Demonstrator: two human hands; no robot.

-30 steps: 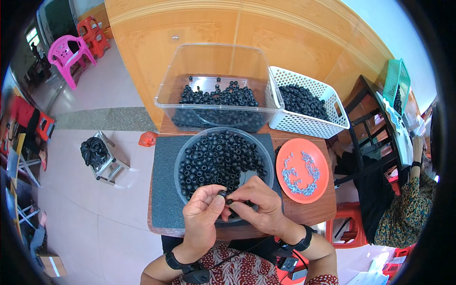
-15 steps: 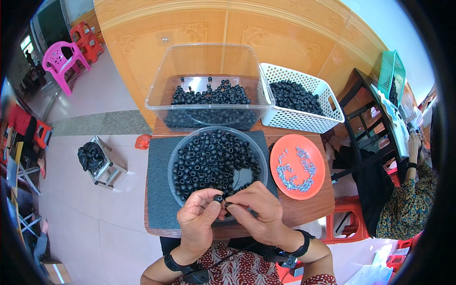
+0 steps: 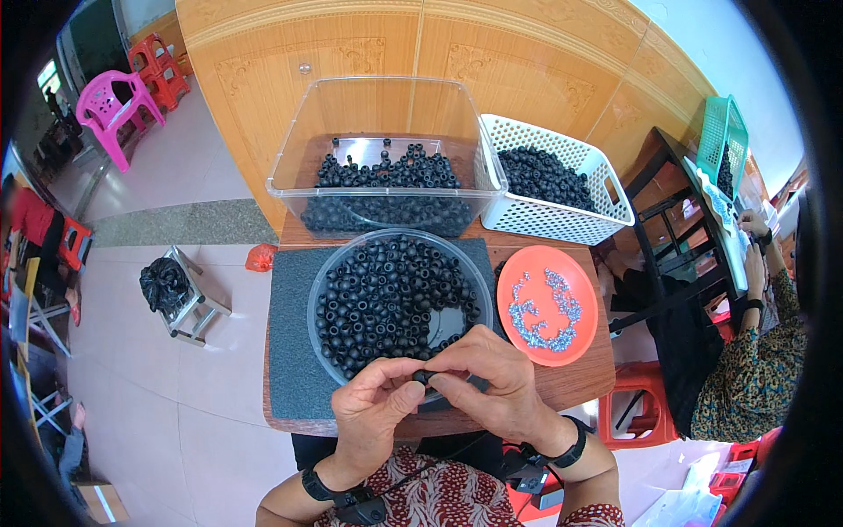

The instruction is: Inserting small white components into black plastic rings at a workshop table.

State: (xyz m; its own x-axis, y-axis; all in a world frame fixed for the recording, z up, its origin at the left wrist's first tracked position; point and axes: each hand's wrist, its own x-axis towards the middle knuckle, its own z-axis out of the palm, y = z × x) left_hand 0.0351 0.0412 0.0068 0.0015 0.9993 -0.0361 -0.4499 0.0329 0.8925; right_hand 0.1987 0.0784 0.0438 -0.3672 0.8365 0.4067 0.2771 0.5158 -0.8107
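A small wooden table (image 3: 580, 386) stands before a wooden panelled wall, with a dark grey mat (image 3: 294, 351) covering its left part. At the far edge sits a clear plastic bin (image 3: 386, 114) partly filled with black rubber rings, and to its right a white lattice basket (image 3: 571, 220) holds more of them. A round clear bowl (image 3: 320, 299) of the same rings rests on the mat, near the person. Right of the bowl lies an orange plate (image 3: 575, 338) strewn with small silvery parts. Over the bowl's near rim, the left hand (image 3: 373, 408) and the right hand (image 3: 487, 386) meet, fingertips of both closed together on one black ring (image 3: 423, 378).
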